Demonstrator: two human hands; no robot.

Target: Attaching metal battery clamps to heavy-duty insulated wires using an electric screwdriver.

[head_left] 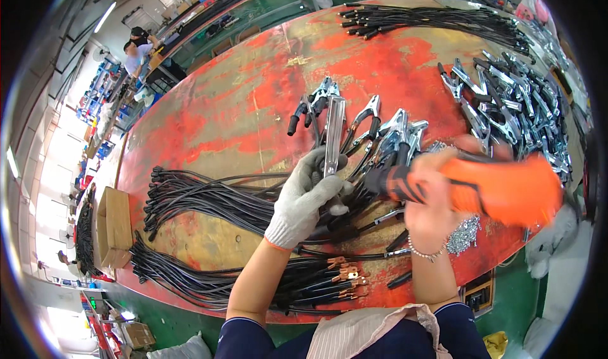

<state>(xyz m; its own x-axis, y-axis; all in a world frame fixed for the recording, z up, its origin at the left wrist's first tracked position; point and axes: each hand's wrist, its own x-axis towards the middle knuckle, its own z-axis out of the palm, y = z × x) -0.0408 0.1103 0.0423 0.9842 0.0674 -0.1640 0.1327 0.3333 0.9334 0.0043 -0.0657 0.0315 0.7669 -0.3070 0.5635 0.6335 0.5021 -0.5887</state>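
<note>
Shiny silver channel-shaped metal clip [334,137] stands near-upright in the white knit-gloved left hand [301,201], above the worn red-and-tan tabletop [221,121]. I see that hand's fingers clamped round its lower end; upper end is free. Judging by looks, it's fairly light, stiff, not fragile, prob. slick on the flat faces, so I'd pinch the long sides low down, thumb opp. fingers, & mind the edges. Bare right hand [434,197] is wrapped round an orange-and-black handheld power tool [506,188]; both are blurred, so can't tell exact finger placement. I'd rate the tool the heavier item, best gripped round its body. Black rubbery cables [209,199] left of the glove look bendy & grippy; silver metal clamps [519,106] piled far right look stiff w/ strong springs, best taken by the handles
</note>
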